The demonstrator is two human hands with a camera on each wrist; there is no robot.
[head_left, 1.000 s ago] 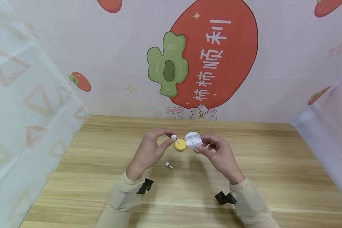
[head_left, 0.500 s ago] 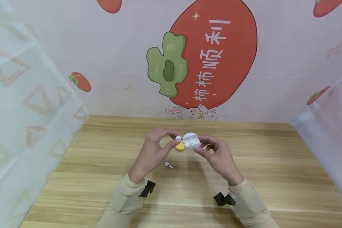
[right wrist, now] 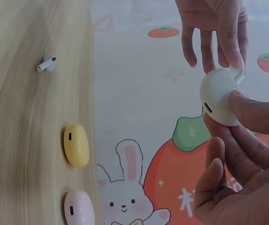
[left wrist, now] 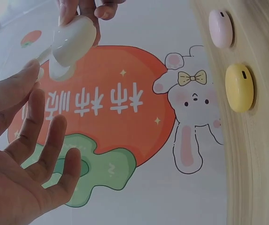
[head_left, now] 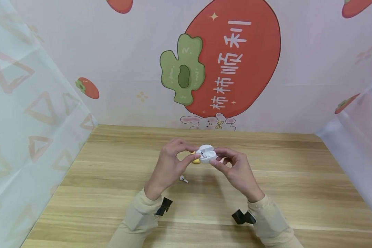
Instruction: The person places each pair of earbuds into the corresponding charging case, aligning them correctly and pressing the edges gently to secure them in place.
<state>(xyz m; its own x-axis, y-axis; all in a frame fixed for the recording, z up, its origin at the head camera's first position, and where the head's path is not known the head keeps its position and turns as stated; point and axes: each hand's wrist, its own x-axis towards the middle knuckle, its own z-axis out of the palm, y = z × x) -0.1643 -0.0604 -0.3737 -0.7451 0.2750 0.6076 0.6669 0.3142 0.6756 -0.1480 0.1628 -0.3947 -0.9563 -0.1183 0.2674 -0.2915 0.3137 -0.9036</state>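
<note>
My right hand (head_left: 235,167) holds a white earbud charging case (head_left: 208,159) up over the table, thumb on one side and fingers on the other. Its lid is raised. My left hand (head_left: 168,165) pinches a white earbud (head_left: 200,152) between thumb and forefinger, right at the left side of the case's opening. In the left wrist view the other left fingers spread loosely below. A second white earbud (head_left: 183,179) lies on the table nearer to me, also visible in the right wrist view. The case's inside is hidden in both wrist views.
Behind the raised case, a yellow case (right wrist: 76,145) and a pale pink case (right wrist: 79,208) lie on the wooden table (head_left: 111,193). A printed backdrop (head_left: 136,69) rises along the back edge, with fabric walls at both sides.
My left hand has moved right with the earbud, from beside the case to its opening. The right hand has brought the open case slightly left. The earbud on the table stayed put.
</note>
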